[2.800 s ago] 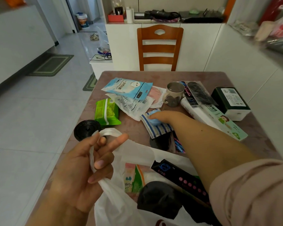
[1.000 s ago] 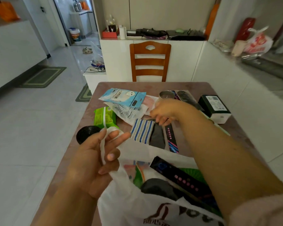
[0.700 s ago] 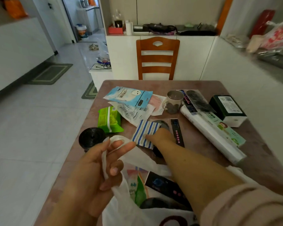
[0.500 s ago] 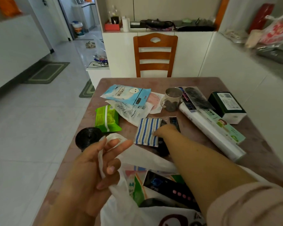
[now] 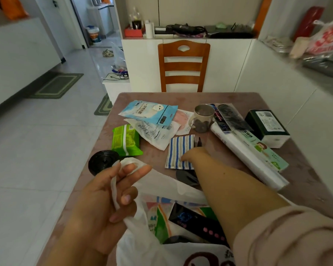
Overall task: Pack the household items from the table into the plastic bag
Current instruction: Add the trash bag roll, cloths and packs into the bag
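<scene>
My left hand [image 5: 108,198] is shut on a handle of the white plastic bag [image 5: 140,244] and holds its mouth open at the table's near edge. Inside the bag lie a black packet with pink dots [image 5: 198,223] and a green and white pack [image 5: 160,221]. My right hand [image 5: 194,155] reaches over the bag and rests, fingers curled down, on the lower right corner of a blue-striped cloth [image 5: 178,150]. Whether it grips the cloth is hidden. A dark packet [image 5: 186,176] shows just below the cloth.
On the brown table [image 5: 210,97] lie a blue packet [image 5: 148,112], a white packet [image 5: 154,133], green wipes [image 5: 126,141], a black roll [image 5: 102,164], a mug [image 5: 203,120], a long white roll [image 5: 248,154] and a dark green box [image 5: 267,127]. A wooden chair [image 5: 184,66] stands behind.
My right hand came back from the mug and settled on the striped cloth's lower right corner. The black strip with pink dots beside the cloth is now covered. My left hand has kept hold of the bag handle.
</scene>
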